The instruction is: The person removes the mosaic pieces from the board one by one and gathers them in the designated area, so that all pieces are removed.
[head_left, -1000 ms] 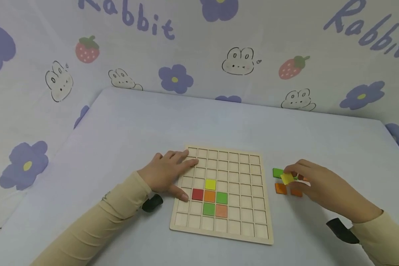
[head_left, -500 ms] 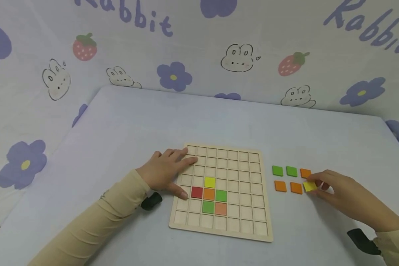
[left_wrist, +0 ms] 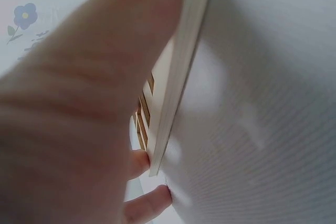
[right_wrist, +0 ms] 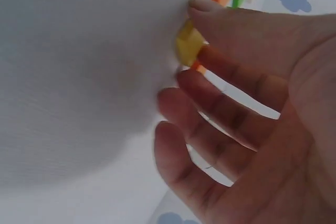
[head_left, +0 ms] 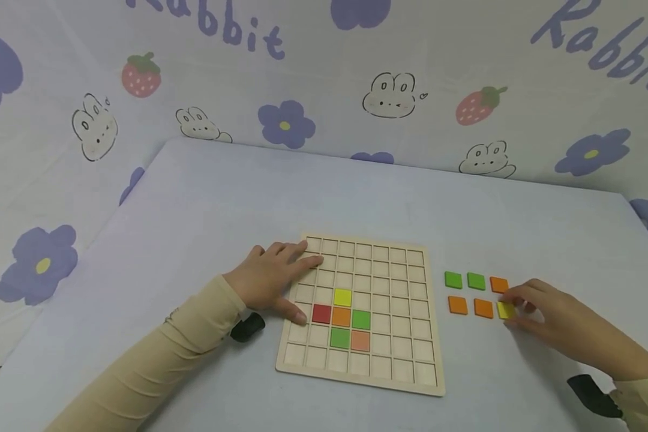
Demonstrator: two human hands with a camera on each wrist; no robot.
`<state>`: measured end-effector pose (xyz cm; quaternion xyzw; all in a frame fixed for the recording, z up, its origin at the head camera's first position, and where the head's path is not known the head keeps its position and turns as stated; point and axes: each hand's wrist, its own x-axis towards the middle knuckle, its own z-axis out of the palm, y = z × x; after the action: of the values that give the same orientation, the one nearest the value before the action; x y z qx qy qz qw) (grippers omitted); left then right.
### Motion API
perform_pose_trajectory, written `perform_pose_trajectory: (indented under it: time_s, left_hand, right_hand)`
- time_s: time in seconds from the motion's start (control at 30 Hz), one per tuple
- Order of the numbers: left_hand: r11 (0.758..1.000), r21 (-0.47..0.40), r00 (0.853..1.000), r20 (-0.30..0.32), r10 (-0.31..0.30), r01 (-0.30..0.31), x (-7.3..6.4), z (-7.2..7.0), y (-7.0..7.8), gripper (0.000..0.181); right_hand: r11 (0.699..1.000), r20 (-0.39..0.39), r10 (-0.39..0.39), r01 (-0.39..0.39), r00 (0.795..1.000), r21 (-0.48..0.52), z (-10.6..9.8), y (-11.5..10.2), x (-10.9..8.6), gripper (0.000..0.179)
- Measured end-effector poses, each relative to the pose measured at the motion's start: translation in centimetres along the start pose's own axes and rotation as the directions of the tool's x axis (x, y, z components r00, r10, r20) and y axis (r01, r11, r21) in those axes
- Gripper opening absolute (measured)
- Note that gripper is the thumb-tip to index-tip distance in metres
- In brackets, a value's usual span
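My left hand [head_left: 267, 280] rests with spread fingers on the left edge of a wooden grid board [head_left: 402, 389]. Set in the board's cells are a yellow tile [head_left: 342, 297], a red tile [head_left: 321, 313], an orange tile [head_left: 341, 317], two green tiles [head_left: 360, 319] and a salmon tile [head_left: 360, 341]. Right of the board, my right hand [head_left: 553, 312] pinches a small yellow tile [head_left: 505, 310] between thumb and fingers, at the end of the near row of loose tiles. In the right wrist view that yellow tile [right_wrist: 189, 44] is partly hidden by the thumb.
Beside the held tile lie two green loose tiles [head_left: 453, 280] and three orange loose tiles [head_left: 483, 308], in two rows. Under everything is a white tabletop [head_left: 302, 186], with a patterned cloth [head_left: 329, 72] behind it.
My right hand has carried the yellow tile rightward and down from above the loose tiles to the near row's right end. The left hand stays on the board.
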<state>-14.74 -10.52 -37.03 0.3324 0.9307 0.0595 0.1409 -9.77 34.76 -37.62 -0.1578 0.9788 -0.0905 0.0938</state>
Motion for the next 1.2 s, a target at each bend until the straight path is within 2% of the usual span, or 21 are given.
perform_pose_trajectory:
  time_s: [0.13,0.27,0.37,0.5,0.6,0.73,0.8,0.97,1.2]
  left_hand:
    - [1.0,-0.003,1.0,0.009,-0.003,0.003,0.0,0.2,0.0,0.102]
    - [1.0,-0.013,1.0,0.016,-0.009,0.01,0.1,0.3,0.0,0.103]
    - [1.0,-0.018,1.0,0.015,-0.011,0.011,0.1,0.5,-0.1,0.103]
    - [1.0,-0.02,1.0,0.01,-0.006,0.007,0.0,0.5,-0.1,0.103]
    - [1.0,-0.021,1.0,0.008,-0.006,0.006,0.0,0.5,0.0,0.103]
    - [1.0,-0.011,1.0,0.01,-0.01,0.01,0.0,0.4,-0.1,0.103]
    - [1.0,-0.003,1.0,0.009,-0.009,0.009,0.0,0.3,-0.1,0.103]
    - [1.0,0.01,1.0,-0.001,0.004,-0.004,0.2,0.3,-0.1,0.103]
    - [1.0,0.014,1.0,0.001,0.002,-0.002,0.3,0.3,-0.1,0.103]
  right_hand:
    - [0.999,-0.015,-0.031,0.03,0.999,-0.023,-0.4,-0.5,-0.1,0.043]
    - [0.994,-0.089,-0.095,0.091,0.991,-0.054,-1.3,-1.6,0.0,0.047]
    - [0.99,-0.142,-0.135,0.128,0.981,-0.061,-1.8,-3.1,0.3,0.048]
    - [0.985,-0.164,-0.17,0.169,0.972,-0.022,-2.0,-5.6,1.1,0.043]
    - [0.973,-0.191,-0.224,0.229,0.956,0.004,-1.7,-7.4,2.0,0.038]
    - [0.945,-0.237,-0.312,0.326,0.92,0.018,-0.8,-9.5,3.6,0.033]
    - [0.935,-0.231,-0.34,0.355,0.912,0.025,-0.2,-10.5,4.4,0.03]
    - [0.921,-0.147,-0.376,0.386,0.915,0.045,0.7,-12.9,6.3,0.026]
    - [0.877,-0.091,-0.471,0.477,0.877,0.053,0.9,-16.2,8.5,0.025]
